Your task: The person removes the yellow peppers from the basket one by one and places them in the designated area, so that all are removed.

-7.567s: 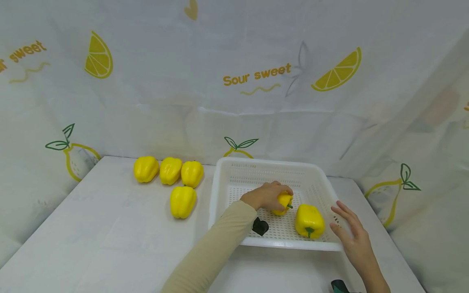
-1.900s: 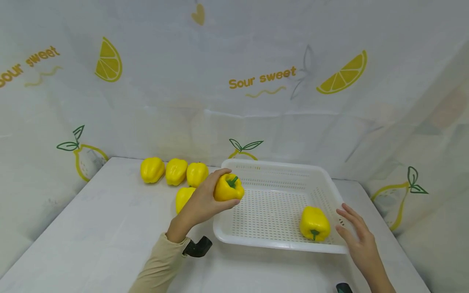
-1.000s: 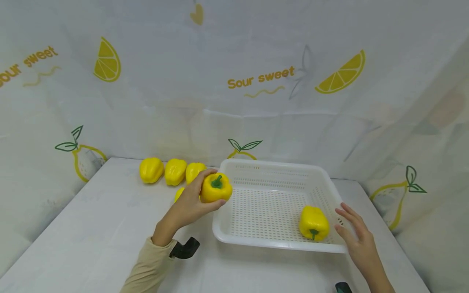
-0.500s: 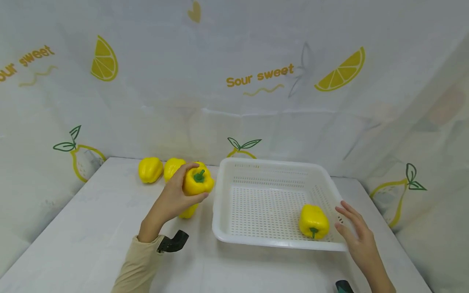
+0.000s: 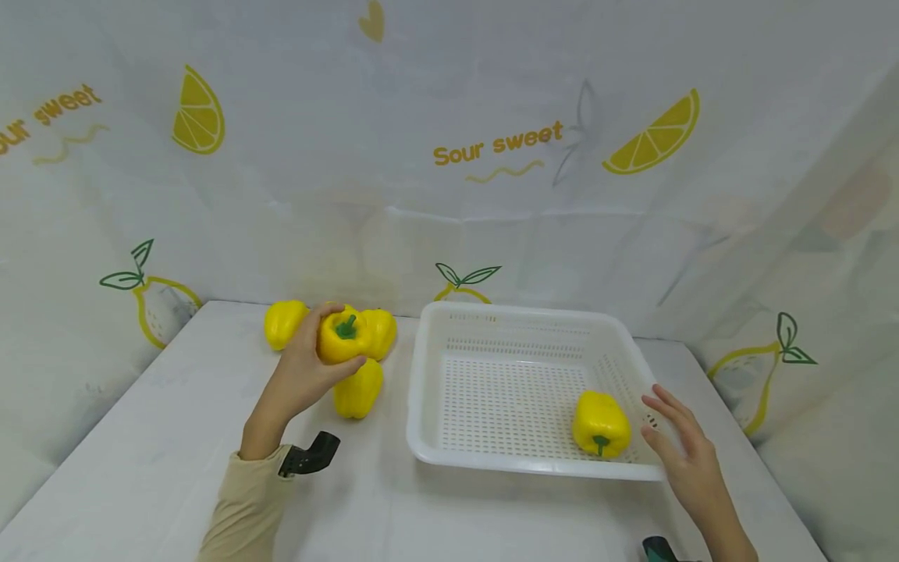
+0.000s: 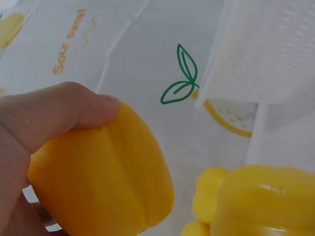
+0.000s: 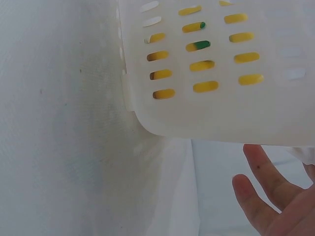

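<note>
My left hand [image 5: 298, 375] grips a yellow bell pepper [image 5: 344, 334] between thumb and fingers, its green stem turned to the head camera. The left wrist view shows this pepper [image 6: 101, 179] large, one finger across its top. It is held left of the white basket [image 5: 534, 466], in front of other yellow peppers and partly hiding them. One pepper [image 5: 602, 424] lies in the basket near the front right corner, stem toward me. My right hand [image 5: 688, 460] is at the basket's right rim, fingers loosely bent; in the right wrist view its fingertips [image 7: 243, 186] lie by the rim.
Several yellow peppers stand on the white table to the left: one at the far left [image 5: 284, 324], one beside the basket [image 5: 381, 332], one nearer me [image 5: 358, 389]. A black device [image 5: 312, 454] sits on my left wrist. A printed curtain [image 5: 316, 195] closes the back.
My left hand lifted the pepper out of the basket and carried it left, over the table peppers. One pepper stays in the basket. My right hand has hardly moved.
</note>
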Tool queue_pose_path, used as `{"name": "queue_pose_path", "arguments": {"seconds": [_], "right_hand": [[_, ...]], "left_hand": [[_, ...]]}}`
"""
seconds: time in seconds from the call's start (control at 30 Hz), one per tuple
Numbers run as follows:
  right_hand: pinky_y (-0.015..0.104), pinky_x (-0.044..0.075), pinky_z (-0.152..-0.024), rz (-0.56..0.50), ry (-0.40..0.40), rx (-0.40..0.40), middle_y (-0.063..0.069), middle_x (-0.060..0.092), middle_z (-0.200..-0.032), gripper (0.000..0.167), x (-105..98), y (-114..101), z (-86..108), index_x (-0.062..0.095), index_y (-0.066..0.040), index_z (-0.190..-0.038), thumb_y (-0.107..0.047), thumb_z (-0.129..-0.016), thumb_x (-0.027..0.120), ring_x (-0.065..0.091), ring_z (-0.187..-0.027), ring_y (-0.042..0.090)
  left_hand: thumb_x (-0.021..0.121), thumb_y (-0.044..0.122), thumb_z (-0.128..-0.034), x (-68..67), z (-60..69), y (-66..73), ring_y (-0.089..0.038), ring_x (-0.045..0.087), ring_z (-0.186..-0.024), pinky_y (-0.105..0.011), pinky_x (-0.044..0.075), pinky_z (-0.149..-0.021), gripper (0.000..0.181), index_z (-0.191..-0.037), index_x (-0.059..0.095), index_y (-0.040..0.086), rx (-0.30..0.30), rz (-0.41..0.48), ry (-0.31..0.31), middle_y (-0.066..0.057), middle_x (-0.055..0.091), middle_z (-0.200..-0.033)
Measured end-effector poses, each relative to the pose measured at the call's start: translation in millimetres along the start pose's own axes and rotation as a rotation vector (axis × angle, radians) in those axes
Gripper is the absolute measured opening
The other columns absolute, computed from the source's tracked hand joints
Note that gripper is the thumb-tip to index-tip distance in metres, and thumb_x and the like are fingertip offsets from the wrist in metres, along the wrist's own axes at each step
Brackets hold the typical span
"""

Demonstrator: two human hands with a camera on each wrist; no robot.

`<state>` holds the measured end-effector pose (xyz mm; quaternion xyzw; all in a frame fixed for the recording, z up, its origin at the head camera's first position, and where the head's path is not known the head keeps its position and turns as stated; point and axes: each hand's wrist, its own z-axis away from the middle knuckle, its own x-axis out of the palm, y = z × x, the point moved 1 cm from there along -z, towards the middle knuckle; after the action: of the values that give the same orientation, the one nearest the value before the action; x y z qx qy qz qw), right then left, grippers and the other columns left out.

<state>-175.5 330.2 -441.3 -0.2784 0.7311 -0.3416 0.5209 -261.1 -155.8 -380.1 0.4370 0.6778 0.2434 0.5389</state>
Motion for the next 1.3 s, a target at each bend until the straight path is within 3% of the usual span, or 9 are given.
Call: {"name": "queue_pose_path", "arguments": {"seconds": [0.3, 0.53, 0.6, 0.8, 0.93, 1.0, 1.17, 1.3], "right_hand": [[0.070, 0.007, -0.116, -0.005, -0.004, 0.012, 0.015, 0.020, -0.165, 0.043, 1, -2, -0.3, 0.046, 0.001, -0.143, -0.014, -0.103, 0.050, 0.008, -0.154, 0.033], [0.070, 0.006, -0.117, -0.013, 0.000, 0.004, 0.014, 0.022, -0.164, 0.043, 1, 0, 0.9, 0.047, 0.001, -0.142, -0.015, -0.102, 0.051, 0.007, -0.153, 0.004], [0.070, 0.006, -0.116, -0.013, 0.000, 0.002, 0.014, 0.022, -0.164, 0.043, 1, 0, 1.0, 0.047, 0.001, -0.142, -0.015, -0.102, 0.051, 0.008, -0.152, 0.001], [0.071, 0.006, -0.116, -0.007, 0.003, -0.007, 0.014, 0.022, -0.164, 0.043, 1, 0, 0.7, 0.047, 0.000, -0.143, -0.016, -0.102, 0.050, 0.008, -0.152, 0.002], [0.071, 0.007, -0.116, -0.005, 0.005, -0.006, 0.014, 0.022, -0.164, 0.043, 1, 0, 0.6, 0.047, 0.000, -0.142, -0.015, -0.102, 0.051, 0.007, -0.154, 0.009], [0.071, 0.007, -0.116, -0.007, 0.004, -0.008, 0.013, 0.022, -0.164, 0.043, 0, 0, 0.7, 0.047, 0.000, -0.142, -0.015, -0.102, 0.051, 0.008, -0.153, 0.005], [0.070, 0.007, -0.117, -0.015, 0.001, -0.027, 0.006, 0.022, -0.165, 0.044, 0, 1, 0.5, 0.047, 0.000, -0.143, -0.016, -0.102, 0.051, 0.012, -0.133, -0.023], [0.069, 0.007, -0.117, -0.019, 0.001, -0.031, 0.001, 0.022, -0.165, 0.044, 0, 2, 0.7, 0.046, 0.000, -0.144, -0.017, -0.103, 0.051, 0.014, -0.128, -0.027]], "left_hand": [[0.077, 0.014, -0.0840, -8.7, -0.7, -8.9, -0.035, 0.048, -0.124, -0.052, 0.042, -0.104, 0.075, -0.145, 0.035, 0.003, -0.055, -0.037, 0.019, -0.019, 0.042, -0.146], [0.076, 0.016, -0.0850, -13.6, -1.4, -20.4, -0.038, 0.042, -0.131, -0.057, 0.036, -0.111, 0.078, -0.148, 0.032, 0.002, -0.097, -0.068, 0.031, -0.022, 0.037, -0.151], [0.075, 0.016, -0.0852, -14.5, -1.7, -23.4, -0.040, 0.041, -0.133, -0.059, 0.034, -0.112, 0.079, -0.149, 0.032, 0.001, -0.101, -0.077, 0.034, -0.023, 0.037, -0.151], [0.075, 0.018, -0.0863, -17.4, -2.0, -30.3, -0.043, 0.035, -0.138, -0.061, 0.029, -0.114, 0.071, -0.144, 0.037, 0.001, -0.119, -0.111, 0.027, -0.024, 0.035, -0.153], [0.075, 0.022, -0.0868, -19.4, -1.6, -36.0, -0.043, 0.036, -0.135, -0.061, 0.031, -0.111, 0.068, -0.140, 0.040, 0.001, -0.151, -0.143, 0.014, -0.028, 0.037, -0.149], [0.075, 0.024, -0.0869, -20.3, -1.3, -39.5, -0.043, 0.038, -0.132, -0.060, 0.032, -0.110, 0.068, -0.140, 0.039, 0.001, -0.169, -0.154, 0.003, -0.028, 0.038, -0.147], [0.074, 0.026, -0.0872, -22.5, -0.5, -48.0, -0.044, 0.037, -0.133, -0.061, 0.031, -0.110, 0.071, -0.142, 0.037, 0.000, -0.227, -0.171, -0.016, -0.029, 0.038, -0.146], [0.073, 0.027, -0.0875, -23.4, -0.5, -54.3, -0.046, 0.035, -0.133, -0.062, 0.031, -0.110, 0.070, -0.142, 0.037, -0.001, -0.262, -0.195, -0.033, -0.031, 0.037, -0.146]]}}
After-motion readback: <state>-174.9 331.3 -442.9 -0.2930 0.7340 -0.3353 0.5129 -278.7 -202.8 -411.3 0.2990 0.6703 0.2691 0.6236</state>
